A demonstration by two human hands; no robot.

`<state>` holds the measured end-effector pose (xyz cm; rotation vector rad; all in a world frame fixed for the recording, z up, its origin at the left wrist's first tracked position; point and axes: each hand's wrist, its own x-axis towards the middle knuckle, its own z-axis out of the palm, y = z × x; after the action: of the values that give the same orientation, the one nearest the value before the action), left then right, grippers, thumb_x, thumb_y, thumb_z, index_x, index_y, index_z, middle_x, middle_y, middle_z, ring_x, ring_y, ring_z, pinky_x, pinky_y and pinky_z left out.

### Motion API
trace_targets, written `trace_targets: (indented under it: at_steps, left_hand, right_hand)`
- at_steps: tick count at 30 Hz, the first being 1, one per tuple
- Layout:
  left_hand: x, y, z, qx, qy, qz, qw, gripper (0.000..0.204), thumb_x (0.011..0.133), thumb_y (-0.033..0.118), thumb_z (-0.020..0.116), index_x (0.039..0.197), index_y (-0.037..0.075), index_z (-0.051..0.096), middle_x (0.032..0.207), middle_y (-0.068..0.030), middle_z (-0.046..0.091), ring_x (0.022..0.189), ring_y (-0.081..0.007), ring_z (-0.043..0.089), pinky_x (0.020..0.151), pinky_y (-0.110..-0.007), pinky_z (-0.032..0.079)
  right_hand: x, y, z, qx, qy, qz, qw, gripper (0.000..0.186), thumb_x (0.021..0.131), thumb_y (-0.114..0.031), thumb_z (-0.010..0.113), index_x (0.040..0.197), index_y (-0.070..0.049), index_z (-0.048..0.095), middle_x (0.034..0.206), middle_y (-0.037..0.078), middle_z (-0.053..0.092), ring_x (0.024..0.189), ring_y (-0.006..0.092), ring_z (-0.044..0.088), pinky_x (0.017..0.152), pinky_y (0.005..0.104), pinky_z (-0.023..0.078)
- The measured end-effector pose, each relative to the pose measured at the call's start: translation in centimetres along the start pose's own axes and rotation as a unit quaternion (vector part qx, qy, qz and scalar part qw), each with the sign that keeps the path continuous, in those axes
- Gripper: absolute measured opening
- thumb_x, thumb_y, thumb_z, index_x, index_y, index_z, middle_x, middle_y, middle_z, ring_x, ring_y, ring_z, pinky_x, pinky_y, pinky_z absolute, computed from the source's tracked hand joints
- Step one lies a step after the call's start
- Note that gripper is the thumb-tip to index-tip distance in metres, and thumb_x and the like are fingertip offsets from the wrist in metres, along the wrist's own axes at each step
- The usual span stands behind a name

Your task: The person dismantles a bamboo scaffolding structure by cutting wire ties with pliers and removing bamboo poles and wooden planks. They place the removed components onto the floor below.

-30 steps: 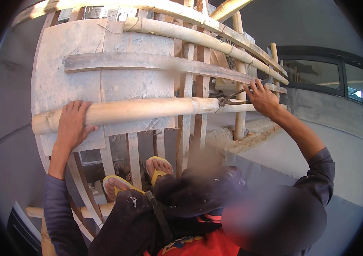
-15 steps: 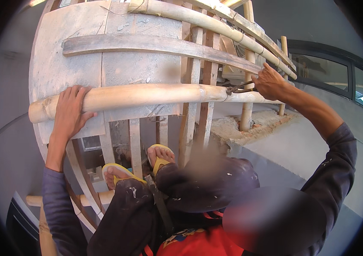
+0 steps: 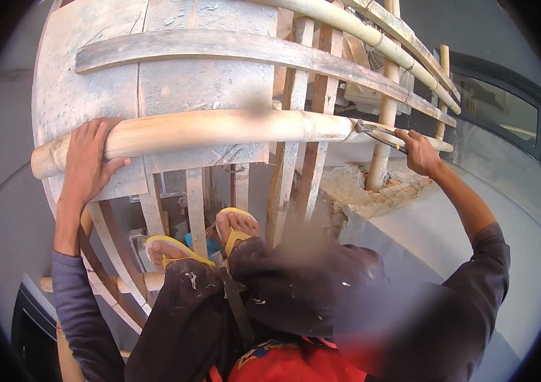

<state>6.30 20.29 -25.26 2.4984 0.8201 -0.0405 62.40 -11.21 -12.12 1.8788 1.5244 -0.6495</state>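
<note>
A thick bamboo pole (image 3: pixel 219 130) runs crosswise in front of me. My left hand (image 3: pixel 88 159) is wrapped over its left end, with the thumb on the near side. My right hand (image 3: pixel 420 153) grips the handles of a pair of pincers (image 3: pixel 382 134), one of them with a yellow part. The pincer jaws are at a wire tie (image 3: pixel 353 129) on the right part of the pole; whether they bite the wire is too small to tell. A wooden batten (image 3: pixel 219 48) lies beyond the pole, roughly parallel.
Dusty boards (image 3: pixel 86 89) lie under the pole's left half. My sandalled feet (image 3: pixel 235 226) stand by wooden slats (image 3: pixel 195 204) with gaps onto a lower level. More bamboo poles (image 3: pixel 382 121) rise at right beside a broken masonry ledge (image 3: pixel 353 184). A window (image 3: pixel 493 105) is at far right.
My right hand has come down and nearer with the pincers, from over the batten's end to below it. My left hand stays on the pole. The view has shifted slightly.
</note>
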Motion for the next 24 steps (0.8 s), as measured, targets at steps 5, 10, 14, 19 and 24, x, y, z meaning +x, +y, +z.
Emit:
trace_targets:
  at_steps: [5,10,14,19,24]
  left_hand:
    - [0.7,0.3,-0.3,-0.008,-0.016,-0.003,1.0,0.069,0.063,0.021,0.082,0.124,0.006,0.053,0.113,-0.0117,0.055,0.108,-0.0329,0.049,0.098,-0.043,0.037]
    - [0.3,0.6,-0.6,0.007,0.001,0.002,1.0,0.07,0.061,0.02,0.084,0.122,0.007,0.053,0.111,-0.0117,0.054,0.106,-0.0319,0.049,0.096,-0.042,0.038]
    - [-0.1,0.6,-0.2,0.006,-0.001,-0.003,1.0,0.075,0.061,0.023,0.083,0.125,0.005,0.05,0.114,-0.0131,0.052,0.108,-0.0335,0.047,0.097,-0.044,0.037]
    - [0.2,0.5,0.0,0.003,0.021,0.009,1.0,0.072,0.062,0.023,0.083,0.125,0.006,0.052,0.112,-0.0122,0.053,0.107,-0.032,0.049,0.096,-0.043,0.037]
    - [0.2,0.5,-0.1,0.006,0.009,0.005,1.0,0.074,0.062,0.023,0.083,0.126,0.006,0.052,0.114,-0.0117,0.054,0.108,-0.0316,0.049,0.095,-0.042,0.037]
  right_hand:
    - [0.8,2.0,2.1,0.022,0.024,-0.023,0.999,0.059,0.072,0.007,0.05,0.13,-0.003,0.05,0.093,0.025,0.058,0.092,0.0415,0.059,0.081,0.0464,0.049]
    - [-0.4,-1.8,-3.1,-0.047,-0.036,0.021,0.998,0.049,0.071,0.004,0.053,0.12,-0.001,0.056,0.091,0.025,0.061,0.086,0.0415,0.063,0.078,0.0451,0.053]
    - [2.2,-6.7,-10.6,0.0,-0.293,0.105,0.95,0.022,0.079,-0.001,0.056,0.099,0.008,0.06,0.076,0.02,0.062,0.067,0.034,0.066,0.063,0.0421,0.057]
    - [0.9,-5.3,-9.0,0.272,-0.342,0.175,0.882,0.025,0.079,-0.001,0.061,0.102,0.009,0.059,0.068,0.012,0.059,0.054,0.02,0.061,0.049,0.0341,0.055]
    - [-0.7,-3.4,-4.7,0.29,-0.263,0.14,0.909,0.036,0.076,-0.003,0.065,0.111,0.004,0.061,0.068,0.012,0.062,0.055,0.019,0.063,0.048,0.0323,0.053]
